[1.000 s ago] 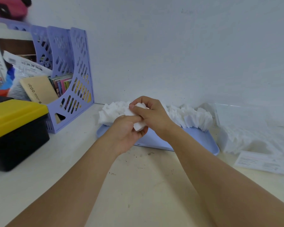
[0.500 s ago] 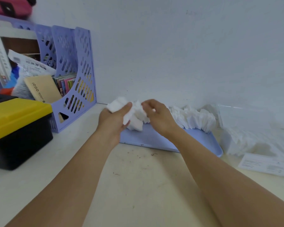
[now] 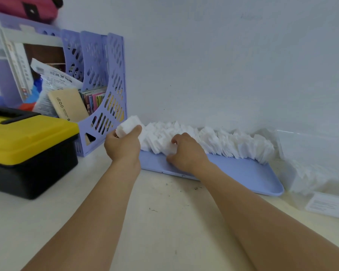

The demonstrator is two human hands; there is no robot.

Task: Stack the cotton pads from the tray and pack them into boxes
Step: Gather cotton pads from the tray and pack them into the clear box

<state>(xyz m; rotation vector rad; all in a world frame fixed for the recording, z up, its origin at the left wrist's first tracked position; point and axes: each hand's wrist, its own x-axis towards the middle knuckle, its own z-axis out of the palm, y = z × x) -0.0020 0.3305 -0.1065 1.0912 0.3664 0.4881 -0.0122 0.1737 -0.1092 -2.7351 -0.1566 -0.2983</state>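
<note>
Both hands have parted, right hand now reaching pads.

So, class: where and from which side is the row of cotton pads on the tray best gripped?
Probably pinch a few pads across their flat faces at the row's near left end, from the front over the tray's bare part; they stand on edge, backed against the wall.

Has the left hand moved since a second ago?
Yes. The left hand, holding a stack of pads, moved left, off the tray, toward the purple file rack.
</note>
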